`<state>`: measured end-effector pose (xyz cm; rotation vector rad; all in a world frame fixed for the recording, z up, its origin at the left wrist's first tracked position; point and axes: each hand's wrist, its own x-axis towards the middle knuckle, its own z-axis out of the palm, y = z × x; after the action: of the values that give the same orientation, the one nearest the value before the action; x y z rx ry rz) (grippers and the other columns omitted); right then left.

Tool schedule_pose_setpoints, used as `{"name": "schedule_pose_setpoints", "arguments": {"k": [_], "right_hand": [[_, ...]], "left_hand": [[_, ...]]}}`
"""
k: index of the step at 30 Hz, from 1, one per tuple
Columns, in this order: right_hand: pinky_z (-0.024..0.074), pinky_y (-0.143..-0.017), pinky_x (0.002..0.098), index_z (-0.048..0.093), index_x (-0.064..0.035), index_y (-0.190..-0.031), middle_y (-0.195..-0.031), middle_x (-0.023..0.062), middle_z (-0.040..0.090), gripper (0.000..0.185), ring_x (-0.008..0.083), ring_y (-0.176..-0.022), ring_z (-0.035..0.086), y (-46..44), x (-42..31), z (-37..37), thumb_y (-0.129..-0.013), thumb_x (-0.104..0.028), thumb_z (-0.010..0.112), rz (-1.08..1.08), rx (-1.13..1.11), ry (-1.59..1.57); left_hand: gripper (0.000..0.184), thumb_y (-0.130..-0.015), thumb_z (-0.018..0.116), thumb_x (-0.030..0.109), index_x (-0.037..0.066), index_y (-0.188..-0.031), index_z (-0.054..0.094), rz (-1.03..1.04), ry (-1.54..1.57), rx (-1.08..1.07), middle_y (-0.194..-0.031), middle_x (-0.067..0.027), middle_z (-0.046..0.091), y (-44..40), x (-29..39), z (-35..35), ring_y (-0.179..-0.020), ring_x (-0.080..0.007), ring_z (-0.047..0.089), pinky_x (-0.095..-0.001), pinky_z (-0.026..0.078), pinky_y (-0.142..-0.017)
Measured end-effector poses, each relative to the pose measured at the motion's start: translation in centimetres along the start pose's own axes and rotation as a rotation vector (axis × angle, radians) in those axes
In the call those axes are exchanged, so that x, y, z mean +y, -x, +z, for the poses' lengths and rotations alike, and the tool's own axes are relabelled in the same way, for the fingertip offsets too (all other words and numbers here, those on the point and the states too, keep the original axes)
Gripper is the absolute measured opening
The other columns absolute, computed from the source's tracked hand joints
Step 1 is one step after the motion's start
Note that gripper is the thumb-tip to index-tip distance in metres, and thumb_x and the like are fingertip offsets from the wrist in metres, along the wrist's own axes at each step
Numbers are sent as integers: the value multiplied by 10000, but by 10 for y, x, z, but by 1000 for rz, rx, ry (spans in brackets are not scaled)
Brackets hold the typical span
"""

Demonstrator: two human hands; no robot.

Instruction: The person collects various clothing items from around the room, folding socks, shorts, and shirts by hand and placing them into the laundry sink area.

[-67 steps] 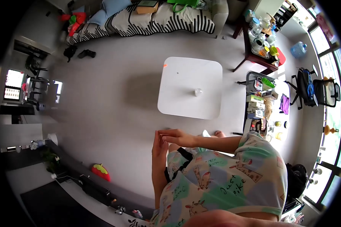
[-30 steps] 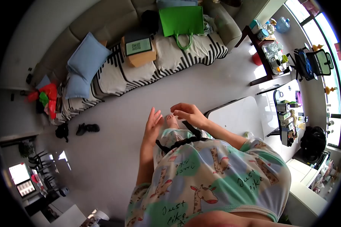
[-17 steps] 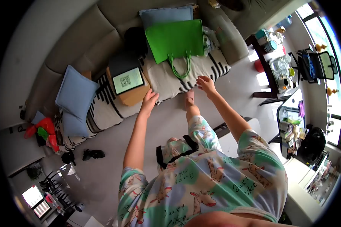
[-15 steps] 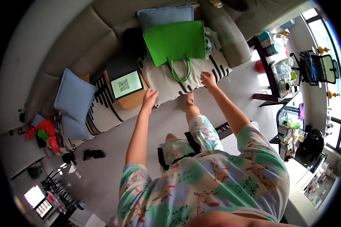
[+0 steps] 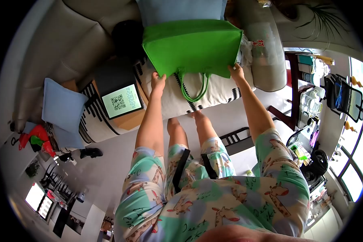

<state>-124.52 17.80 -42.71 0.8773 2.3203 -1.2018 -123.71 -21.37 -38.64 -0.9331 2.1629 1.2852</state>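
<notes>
A bright green tote bag (image 5: 189, 44) lies on the sofa, its two looped handles (image 5: 193, 97) pointing toward me over the white patterned sofa cover. My left hand (image 5: 158, 84) is closed on the bag's near left corner, with the thumb along its edge. At the near right corner, my right hand (image 5: 237, 73) grips the same bag. Fingers of both hands are partly hidden by the fabric. To the left of my left hand, a tablet (image 5: 122, 101) showing a QR code rests on a brown cardboard piece (image 5: 131, 120).
The grey leather sofa (image 5: 78, 36) holds blue cushions (image 5: 64, 105) at left and a pale blue one (image 5: 181, 10) behind the bag. A dark side table (image 5: 295, 76) with glassware stands at right. Black shoes (image 5: 91, 152) lie on the floor.
Both hands have reached forward from in front of the sofa and taken hold of the green bag's near corners. My body has moved closer, and both feet are now near the sofa.
</notes>
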Motion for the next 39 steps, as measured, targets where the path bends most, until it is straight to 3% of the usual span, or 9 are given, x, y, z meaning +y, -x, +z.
{"name": "schedule_pose_setpoints", "arguments": {"k": [7,14,18,22,23,28,33,35,39], "right_hand": [[467,-763,232,549,-24,-1208,-991,26,644,234,72,-880,570,102,-92,-19,-990,-107,539,-392,-111,-538],[534,-912,329,465,22,-1342,-1246,129,584,430,210,-1116,602,239,-362,35,-979,-196,539,218,-803,-825],[462,-1029,352,477,12,-1308,-1332,165,527,351,262,-1255,517,261,-475,149,-1005,-166,478,-77,-1274,-1389],[409,-1071,369,521,-22,-1277,-1309,123,553,315,239,-1253,520,269,-507,159,-1007,-181,488,-253,-1239,-1338],[410,-1066,365,533,-35,-1267,-1292,109,563,305,227,-1244,525,263,-493,162,-1006,-187,494,-259,-1169,-1232],[449,-985,320,554,-42,-1235,-1215,68,589,306,167,-1129,563,206,-342,180,-973,-202,555,-82,-721,-639],[496,-827,288,604,-13,-1176,-1086,71,651,322,147,-979,608,199,-263,176,-922,-209,623,54,-612,-432],[491,-881,317,579,-41,-1213,-1153,59,620,330,157,-1053,590,191,-252,180,-938,-223,605,101,-621,-471],[485,-922,351,549,-63,-1242,-1185,67,598,333,190,-1105,582,187,-254,188,-962,-242,567,325,-556,-761]], "left_hand": [[270,-978,546,252,34,-1136,559,432,212,61,-947,-82,624,49,37,-85,-859,-178,579,-319,458,-783],[448,-970,557,312,-3,-1286,519,21,454,224,-1218,-91,577,148,66,-463,-1080,-205,565,-369,449,-935],[591,-957,566,370,-38,-1359,421,342,904,348,-1452,-208,378,126,24,-704,-1267,-303,480,-444,376,-1092],[402,-928,602,143,-58,-1247,462,725,-254,1586,-1253,-219,491,113,107,-613,-1136,-310,520,-441,419,-999],[403,-912,628,140,-65,-1216,462,765,-349,1594,-1200,-208,521,103,120,-561,-1096,-315,527,-421,428,-967],[435,-853,671,102,65,-1267,541,988,-333,445,-1229,-203,571,-65,124,-306,-1167,-350,535,-410,436,-987],[735,-830,736,269,262,-1463,361,859,-806,287,-1464,-211,378,-202,159,-184,-1302,-419,411,-473,387,-1050],[720,-819,727,380,194,-1441,416,731,-1107,260,-1393,-241,463,-213,170,-170,-1274,-400,460,-462,412,-1026],[550,-881,599,497,-3,-1108,642,515,-550,-46,-1096,-273,641,-240,124,-119,-1077,-380,615,-459,485,-902]]}}
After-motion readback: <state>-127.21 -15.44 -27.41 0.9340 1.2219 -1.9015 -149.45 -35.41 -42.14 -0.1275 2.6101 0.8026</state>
